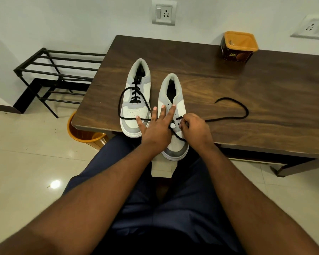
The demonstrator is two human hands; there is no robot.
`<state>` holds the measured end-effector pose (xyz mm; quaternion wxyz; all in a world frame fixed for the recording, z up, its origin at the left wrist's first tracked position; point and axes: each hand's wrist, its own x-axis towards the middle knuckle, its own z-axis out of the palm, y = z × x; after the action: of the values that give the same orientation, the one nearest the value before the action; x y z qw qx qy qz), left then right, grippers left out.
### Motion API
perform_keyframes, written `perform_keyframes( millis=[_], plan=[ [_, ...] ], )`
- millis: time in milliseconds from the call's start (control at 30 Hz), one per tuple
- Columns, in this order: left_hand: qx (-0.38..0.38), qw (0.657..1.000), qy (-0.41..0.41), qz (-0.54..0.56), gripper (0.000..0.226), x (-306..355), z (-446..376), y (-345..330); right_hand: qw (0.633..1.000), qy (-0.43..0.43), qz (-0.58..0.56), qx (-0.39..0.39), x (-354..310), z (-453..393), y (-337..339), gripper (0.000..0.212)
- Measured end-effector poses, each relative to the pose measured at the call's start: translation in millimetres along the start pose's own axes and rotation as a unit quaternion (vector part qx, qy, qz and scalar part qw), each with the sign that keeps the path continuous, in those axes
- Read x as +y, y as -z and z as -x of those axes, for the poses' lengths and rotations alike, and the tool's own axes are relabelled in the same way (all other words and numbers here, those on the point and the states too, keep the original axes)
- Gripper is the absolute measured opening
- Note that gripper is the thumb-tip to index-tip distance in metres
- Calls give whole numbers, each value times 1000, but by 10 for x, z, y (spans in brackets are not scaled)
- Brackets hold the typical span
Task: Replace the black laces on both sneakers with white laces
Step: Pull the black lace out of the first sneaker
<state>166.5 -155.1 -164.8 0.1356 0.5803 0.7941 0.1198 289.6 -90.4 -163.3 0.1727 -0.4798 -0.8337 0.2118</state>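
Black lace (228, 117) pinched by R hand (195, 129) on near sneaker (175, 144); L hand (156, 129) spread flat on it.

left sneaker (135, 109): white-grey, black lace (134, 94) still threaded, ends loose | right sneaker (173, 100): mostly unlaced, loose lace (234, 107) trailing across bench | toes overhang near edge

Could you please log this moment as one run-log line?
left hand: steadies right sneaker | right hand: pinches black lace | left sneaker: laced
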Motion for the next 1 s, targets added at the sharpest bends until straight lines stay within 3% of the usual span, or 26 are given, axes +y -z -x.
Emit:
perform_keyframes(
  millis=[100, 200, 333, 500, 533, 567, 633, 733, 800, 900, 1000],
  plan=[
    [26, 1000, -7, -4, 76, -59, 49, -80, 997, -43, -69, -2, 11, 14, -19, 15],
    [31, 999, -18, -30, 81, -146, 53, -76, 960, -131, -248, -4, 79, -3, 5, 18],
    [28, 999, -23, -40, 82, -165, 50, -52, 830, -260, -494, 11, 91, 1, 71, 23],
    [40, 997, -19, -56, 83, -159, 49, -42, 673, -334, -655, 79, 102, 38, 95, 17],
    [41, 997, -18, -63, 83, -154, 46, -34, 658, -338, -666, 94, 102, 51, 79, 16],
    [42, 996, -17, -72, 83, -146, 41, -28, 659, -333, -667, 106, 96, 64, 52, 15],
    [47, 995, -16, -89, 81, -135, 24, -10, 711, -294, -626, 127, 76, 89, -2, 10],
    [43, 994, -20, -100, 79, -132, -26, 25, 880, -168, -420, 146, 129, 113, -36, 19],
    [27, 995, -24, -90, 79, -140, -66, 46, 950, -75, -275, 126, 175, 102, -40, 26],
    [2, 996, -29, -83, 81, -137, -115, 87, 990, -18, -119, 74, 166, 88, -49, 20],
    [12, 997, -38, -60, 81, -146, -138, 103, 996, -28, -61, 53, 140, 80, -42, 13]
  ],
)
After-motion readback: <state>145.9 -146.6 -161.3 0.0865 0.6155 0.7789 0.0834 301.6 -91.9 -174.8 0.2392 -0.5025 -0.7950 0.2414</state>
